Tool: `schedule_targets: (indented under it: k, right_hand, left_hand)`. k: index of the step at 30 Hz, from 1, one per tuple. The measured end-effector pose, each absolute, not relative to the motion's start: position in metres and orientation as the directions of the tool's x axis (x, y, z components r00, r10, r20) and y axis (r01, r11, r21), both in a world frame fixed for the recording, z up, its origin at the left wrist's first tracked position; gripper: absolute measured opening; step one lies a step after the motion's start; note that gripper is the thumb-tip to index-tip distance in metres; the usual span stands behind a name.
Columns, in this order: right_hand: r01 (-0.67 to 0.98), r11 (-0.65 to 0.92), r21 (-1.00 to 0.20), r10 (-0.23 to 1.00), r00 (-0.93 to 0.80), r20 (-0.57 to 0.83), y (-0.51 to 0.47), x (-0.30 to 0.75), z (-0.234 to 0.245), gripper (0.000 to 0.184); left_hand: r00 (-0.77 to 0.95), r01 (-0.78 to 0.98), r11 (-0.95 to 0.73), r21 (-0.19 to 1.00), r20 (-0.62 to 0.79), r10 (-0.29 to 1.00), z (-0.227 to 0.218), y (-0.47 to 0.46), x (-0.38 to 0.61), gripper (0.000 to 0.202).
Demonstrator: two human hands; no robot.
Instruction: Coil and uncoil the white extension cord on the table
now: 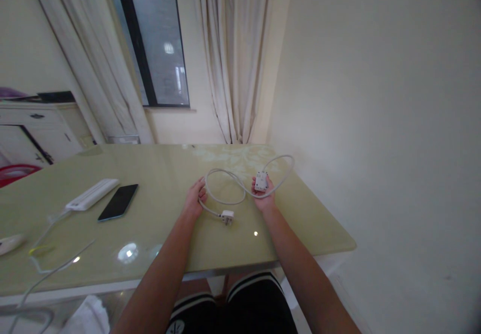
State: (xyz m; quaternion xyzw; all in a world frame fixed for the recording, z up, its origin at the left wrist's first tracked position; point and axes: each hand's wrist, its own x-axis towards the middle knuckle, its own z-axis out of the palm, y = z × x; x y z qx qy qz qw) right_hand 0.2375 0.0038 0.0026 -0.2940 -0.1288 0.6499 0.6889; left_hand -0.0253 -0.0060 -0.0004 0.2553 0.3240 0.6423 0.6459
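Note:
In my right hand [265, 199] rests a small white socket block [261, 181], its face turned up and my fingers curled round its sides. A white power cord [225, 203] leaves the block, arcs out to the right, then loops back across the table. My left hand [196, 197] has its fingers curled round the cord near the plug end. The white three-pin plug [227, 217] hangs or lies just right of that hand, its pins pointing toward me; whether it touches the table I cannot tell.
A pale green glossy table [158, 173] spreads under my hands. To the left lie a black phone [118, 202], a long white power strip [92, 194] with its cord, and a white object [10, 243] at the edge. A wall [394, 148] stands close on the right.

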Motion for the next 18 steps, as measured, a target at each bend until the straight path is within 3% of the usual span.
schedule_targets:
  k: [4, 6, 8, 10, 12, 14, 18]
  right_hand:
    - [-0.777, -0.003, -0.629, 0.971, 0.147, -0.186, 0.008, 0.235, -0.001, 0.028]
    - [-0.693, 0.072, -0.717, 0.963, 0.236, -0.131, 0.009, 0.233, 0.001, 0.032]
    - [-0.49, 0.24, -0.838, 0.924, 0.38, 0.043, 0.007, 0.235, 0.007, 0.043]
    - [-0.16, 0.443, -0.882, 0.807, 0.499, 0.315, 0.002, 0.245, 0.018, 0.055]
    - [0.221, 0.574, -0.789, 0.626, 0.502, 0.597, -0.005, 0.266, 0.035, 0.061]
    - [0.543, 0.593, -0.595, 0.463, 0.375, 0.803, -0.013, 0.294, 0.058, 0.057]
    - [0.85, 0.499, -0.168, 0.334, -0.01, 0.942, -0.032, 0.363, 0.122, 0.049]
  left_hand:
    - [-0.154, -0.638, -0.002, 0.77, -0.126, 0.98, 0.006, -0.012, -0.018, 0.037]
    - [-0.177, -0.613, -0.002, 0.79, -0.134, 0.975, 0.01, -0.015, -0.015, 0.034]
    - [-0.192, -0.601, -0.018, 0.799, -0.122, 0.974, 0.016, -0.02, -0.015, 0.032]
    - [-0.198, -0.604, -0.059, 0.795, -0.078, 0.977, 0.026, -0.025, -0.02, 0.033]
    - [-0.205, -0.58, -0.121, 0.806, -0.001, 0.979, 0.042, -0.031, -0.03, 0.037]
    - [-0.222, -0.49, -0.193, 0.85, 0.092, 0.971, 0.065, -0.038, -0.045, 0.043]
    - [-0.245, -0.158, -0.365, 0.917, 0.322, 0.915, 0.13, -0.058, -0.08, 0.049]
